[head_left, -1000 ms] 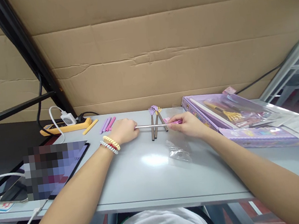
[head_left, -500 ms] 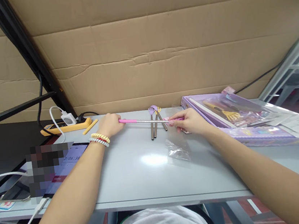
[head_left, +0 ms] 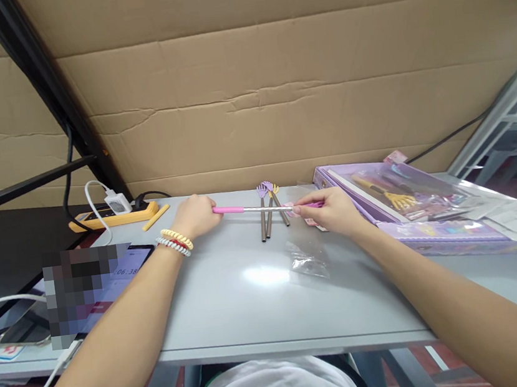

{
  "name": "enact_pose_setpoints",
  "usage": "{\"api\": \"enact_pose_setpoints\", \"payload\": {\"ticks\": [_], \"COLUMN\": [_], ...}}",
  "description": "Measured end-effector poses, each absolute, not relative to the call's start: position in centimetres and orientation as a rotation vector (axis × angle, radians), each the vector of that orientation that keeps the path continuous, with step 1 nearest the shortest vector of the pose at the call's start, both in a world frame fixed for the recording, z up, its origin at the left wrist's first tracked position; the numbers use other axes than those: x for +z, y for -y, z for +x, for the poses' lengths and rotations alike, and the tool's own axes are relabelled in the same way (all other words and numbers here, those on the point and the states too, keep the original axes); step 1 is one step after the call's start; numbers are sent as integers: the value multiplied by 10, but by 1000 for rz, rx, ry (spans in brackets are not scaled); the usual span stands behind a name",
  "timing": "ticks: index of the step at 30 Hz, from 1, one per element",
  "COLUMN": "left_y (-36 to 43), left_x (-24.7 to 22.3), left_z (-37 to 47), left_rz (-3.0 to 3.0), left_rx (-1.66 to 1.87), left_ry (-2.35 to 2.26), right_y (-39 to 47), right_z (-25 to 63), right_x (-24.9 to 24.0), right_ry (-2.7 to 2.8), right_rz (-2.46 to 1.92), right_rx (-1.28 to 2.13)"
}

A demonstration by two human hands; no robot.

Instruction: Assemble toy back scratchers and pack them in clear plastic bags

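A telescopic back scratcher [head_left: 265, 209] with a pink grip and thin metal rod lies level between my hands, above the table. My left hand [head_left: 198, 216] is closed around the end of its pink grip. With thumb and fingers, my right hand [head_left: 329, 208] pinches the other end, where a pink part shows; the scratcher's head is mostly hidden. Behind and below the rod lie several small back scratchers [head_left: 268, 214] with purple or yellow claw heads and dark handles. A clear plastic bag [head_left: 309, 262] lies below my right hand, with a small pink card [head_left: 316, 224] beside the fingers.
At right stands an open purple box [head_left: 434, 241] holding a bagged yellow scratcher [head_left: 398, 200] and papers. A yellow power strip [head_left: 141, 213] with a white charger and a yellow stick [head_left: 156, 217] are at left. A phone [head_left: 130, 262] lies beside my left forearm.
My left hand has moved slightly right with the pink grip, and the rod showing between my hands is a little shorter. My right hand has stayed nearly in place.
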State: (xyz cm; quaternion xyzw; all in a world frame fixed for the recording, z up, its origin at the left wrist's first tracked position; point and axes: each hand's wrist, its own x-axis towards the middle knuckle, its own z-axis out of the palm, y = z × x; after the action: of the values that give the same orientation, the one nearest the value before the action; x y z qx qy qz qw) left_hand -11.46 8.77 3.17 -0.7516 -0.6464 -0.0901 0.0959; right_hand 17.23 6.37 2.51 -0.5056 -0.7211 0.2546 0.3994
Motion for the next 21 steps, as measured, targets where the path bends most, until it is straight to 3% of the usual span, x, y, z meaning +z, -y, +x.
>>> {"api": "enact_pose_setpoints", "payload": {"ticks": [21], "left_y": [-71], "left_x": [35], "left_z": [-88], "left_rz": [-2260], "left_rx": [-310], "left_ry": [1917], "right_y": [-53], "right_z": [161], "right_x": [29], "right_ry": [1840], "right_rz": [-1289], "right_rx": [489]}}
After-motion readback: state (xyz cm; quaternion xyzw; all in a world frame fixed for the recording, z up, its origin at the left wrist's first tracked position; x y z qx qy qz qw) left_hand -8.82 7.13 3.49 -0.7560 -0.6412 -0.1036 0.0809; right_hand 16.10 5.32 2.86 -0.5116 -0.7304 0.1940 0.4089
